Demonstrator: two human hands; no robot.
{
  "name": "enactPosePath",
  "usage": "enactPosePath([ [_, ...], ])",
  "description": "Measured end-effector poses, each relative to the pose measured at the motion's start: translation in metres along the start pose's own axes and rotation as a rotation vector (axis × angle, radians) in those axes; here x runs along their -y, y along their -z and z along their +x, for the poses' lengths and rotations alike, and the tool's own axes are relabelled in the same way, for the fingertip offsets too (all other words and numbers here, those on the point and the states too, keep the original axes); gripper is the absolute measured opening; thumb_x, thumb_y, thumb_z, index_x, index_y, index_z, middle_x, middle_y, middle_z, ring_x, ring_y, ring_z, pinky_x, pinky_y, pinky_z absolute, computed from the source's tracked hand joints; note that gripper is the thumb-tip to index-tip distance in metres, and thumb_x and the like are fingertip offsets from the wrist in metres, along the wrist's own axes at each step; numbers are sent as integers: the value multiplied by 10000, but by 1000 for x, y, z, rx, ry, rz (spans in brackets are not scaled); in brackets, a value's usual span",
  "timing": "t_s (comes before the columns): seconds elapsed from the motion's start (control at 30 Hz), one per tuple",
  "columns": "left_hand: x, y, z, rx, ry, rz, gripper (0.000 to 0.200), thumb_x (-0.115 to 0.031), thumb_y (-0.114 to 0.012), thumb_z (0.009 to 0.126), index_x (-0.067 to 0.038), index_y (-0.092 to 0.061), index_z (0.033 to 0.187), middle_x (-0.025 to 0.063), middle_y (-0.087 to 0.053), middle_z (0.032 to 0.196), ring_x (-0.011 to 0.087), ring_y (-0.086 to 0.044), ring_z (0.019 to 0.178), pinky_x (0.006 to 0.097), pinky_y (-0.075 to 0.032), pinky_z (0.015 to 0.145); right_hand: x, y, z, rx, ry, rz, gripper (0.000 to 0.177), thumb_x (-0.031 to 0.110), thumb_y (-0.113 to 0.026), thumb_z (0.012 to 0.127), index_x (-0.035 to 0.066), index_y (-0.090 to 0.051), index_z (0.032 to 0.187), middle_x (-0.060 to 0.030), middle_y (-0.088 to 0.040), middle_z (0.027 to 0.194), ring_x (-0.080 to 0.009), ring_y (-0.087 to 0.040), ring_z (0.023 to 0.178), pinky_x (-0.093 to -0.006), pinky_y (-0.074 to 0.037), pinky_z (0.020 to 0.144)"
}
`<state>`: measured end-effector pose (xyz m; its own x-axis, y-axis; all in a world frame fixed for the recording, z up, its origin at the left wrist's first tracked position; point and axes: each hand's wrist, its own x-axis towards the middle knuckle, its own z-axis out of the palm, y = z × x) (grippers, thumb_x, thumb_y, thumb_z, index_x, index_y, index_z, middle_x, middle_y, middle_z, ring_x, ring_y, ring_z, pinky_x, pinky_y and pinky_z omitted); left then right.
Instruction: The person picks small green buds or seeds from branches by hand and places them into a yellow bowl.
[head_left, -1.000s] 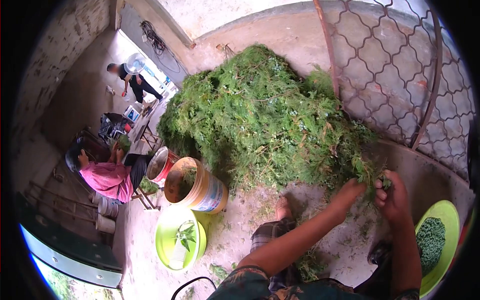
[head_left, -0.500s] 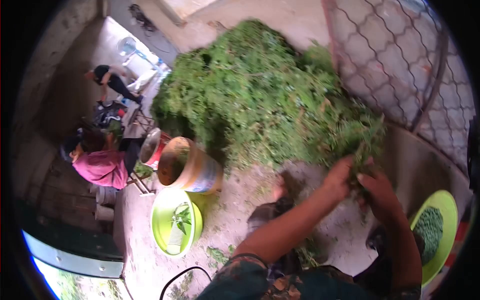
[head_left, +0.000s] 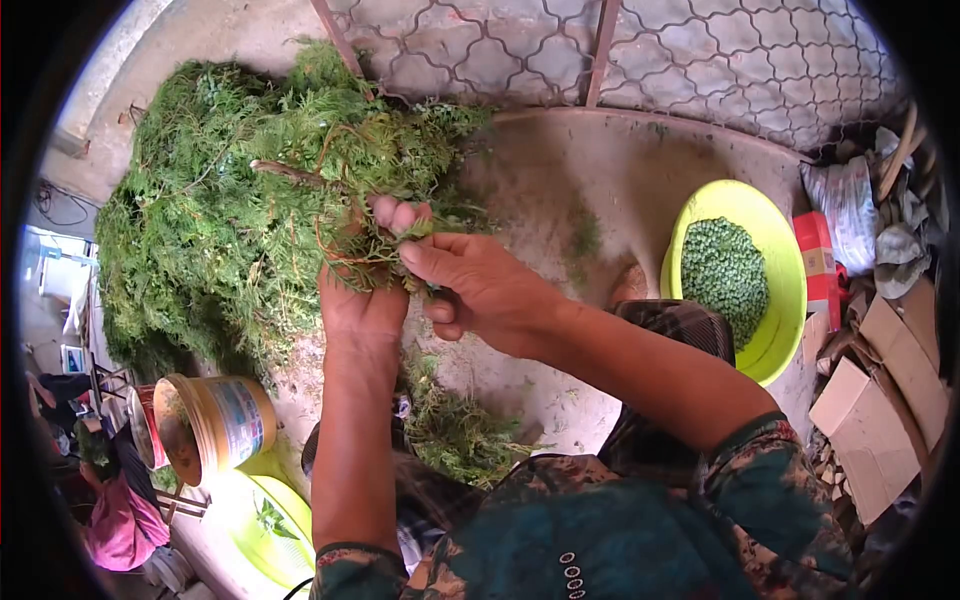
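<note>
The person wears a dark teal shirt point(head_left: 610, 535) with a short row of small pale studs point(head_left: 571, 578) on the front. To either side of the studs, the short sleeves end in cuffs mottled brown and green. Above the studs are dark checked trousers point(head_left: 685, 325). Beyond the cuffs the forearms are bare to the left hand point(head_left: 362, 300) and right hand point(head_left: 485, 290).

A rough concrete work yard is indicated: a heap of green branches point(head_left: 220, 200) is piled against a wire lattice fence point(head_left: 650, 50) (rusted in places), and small green berries point(head_left: 725, 270) are kept in a plastic basin point(head_left: 790, 290).
</note>
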<state>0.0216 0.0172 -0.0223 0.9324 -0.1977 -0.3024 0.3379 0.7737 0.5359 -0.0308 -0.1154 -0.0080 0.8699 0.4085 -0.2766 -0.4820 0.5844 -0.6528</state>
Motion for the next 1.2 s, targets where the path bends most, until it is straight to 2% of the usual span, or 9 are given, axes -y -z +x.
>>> enactPosePath([
  [0.07,-1,9,4,342,-32,-28,217,-239,-499,918,-23,-529,915,54,-570,774,198,-585,721,387,-470,869,-7,0,0,13,-14,41,203,279,-555,903,79,-536,928,35,-446,744,-72,-420,573,-244,-359,484],
  [0.1,-1,0,0,244,-26,3,213,-234,-500,915,-27,-527,875,27,-515,675,146,-500,552,356,-487,836,-11,0,1,39,19,49,214,274,-552,905,69,-543,967,34,-449,751,-72,-425,577,-245,-372,490],
  [0.2,-5,-18,-14,-5,-101,360,211,-233,-504,911,-28,-520,862,20,-497,641,117,-444,488,351,-501,790,-14,-3,-1,70,38,60,245,262,-543,910,55,-548,1042,30,-453,754,-71,-434,580,-251,-399,497],
  [0.23,-6,-16,-14,117,-140,318,215,-232,-494,917,-24,-509,866,14,-454,607,110,-408,457,329,-503,741,-13,-4,-1,81,26,54,262,254,-537,914,50,-547,1078,28,-454,751,-70,-438,579,-255,-412,498],
  [0.47,-19,9,4,158,167,-119,194,-159,-449,928,26,-502,950,-17,-400,594,75,-346,420,312,-471,702,-18,-13,-5,-10,20,184,201,215,-503,915,17,-517,885,-1,-471,700,-81,-462,549,-272,-424,466],
  [0.57,-85,27,23,-164,-203,-255,338,-238,-284,993,30,-468,901,-12,-377,518,68,-363,373,298,-493,483,-27,-9,-36,13,-100,-2,166,179,-467,873,23,-483,819,-40,-499,654,-124,-506,507,-263,-433,461],
  [0.87,-69,7,7,289,46,-205,195,-119,-368,953,40,-478,923,0,-411,576,88,-334,374,307,-439,597,-3,11,-25,-58,-39,54,232,302,-578,878,85,-505,842,4,-474,714,-99,-464,548,-242,-411,465],
  [1.07,-51,-1,-4,402,187,-216,211,-162,-362,969,22,-462,994,-1,-400,604,98,-368,431,300,-416,664,6,17,-20,118,-53,196,410,459,-388,938,65,-500,915,-22,-490,743,-118,-495,619,-269,-442,491],
  [1.2,-46,-5,-7,339,122,-115,206,-161,-389,962,21,-464,1022,44,-442,742,125,-401,573,299,-416,641,7,19,-16,161,-29,262,544,475,-261,954,-11,-490,1038,-111,-549,883,-201,-564,738,-361,-536,650],
])
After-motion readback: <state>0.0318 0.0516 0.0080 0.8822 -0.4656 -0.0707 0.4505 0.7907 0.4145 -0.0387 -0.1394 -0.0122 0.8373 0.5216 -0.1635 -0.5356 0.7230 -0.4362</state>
